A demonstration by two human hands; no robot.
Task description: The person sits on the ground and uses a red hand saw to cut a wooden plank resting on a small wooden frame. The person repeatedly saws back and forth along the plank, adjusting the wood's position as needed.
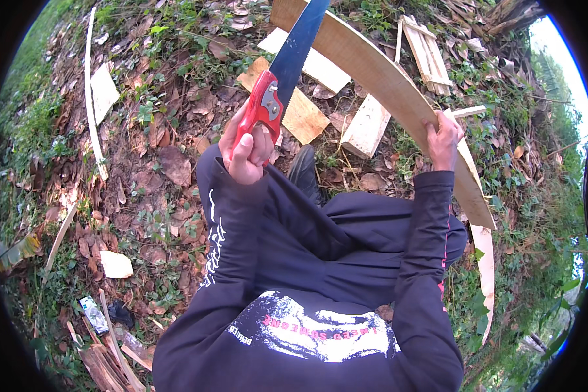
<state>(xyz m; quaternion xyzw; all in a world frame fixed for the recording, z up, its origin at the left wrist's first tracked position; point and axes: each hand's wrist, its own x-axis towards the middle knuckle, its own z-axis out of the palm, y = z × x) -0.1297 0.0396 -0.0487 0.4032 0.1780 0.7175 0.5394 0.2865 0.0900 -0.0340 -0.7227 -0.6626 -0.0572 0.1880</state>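
Observation:
My left hand is closed around the red handle of a handsaw. The saw's dark blue blade points up and away from me, its toothed edge on the right. With my right hand I grip a long, wide wooden plank by its edge, fingers over the top. The plank runs from the top middle down to my right knee and looks curved in this view. Beyond the saw's tip, the blade is cut off by the top of the picture, close to the plank's far end.
A wood block, flat board pieces and a small slatted wooden frame lie on leaf-covered ground ahead. Thin strips lie at the left, split wood at the lower left. My dark shoe is in front.

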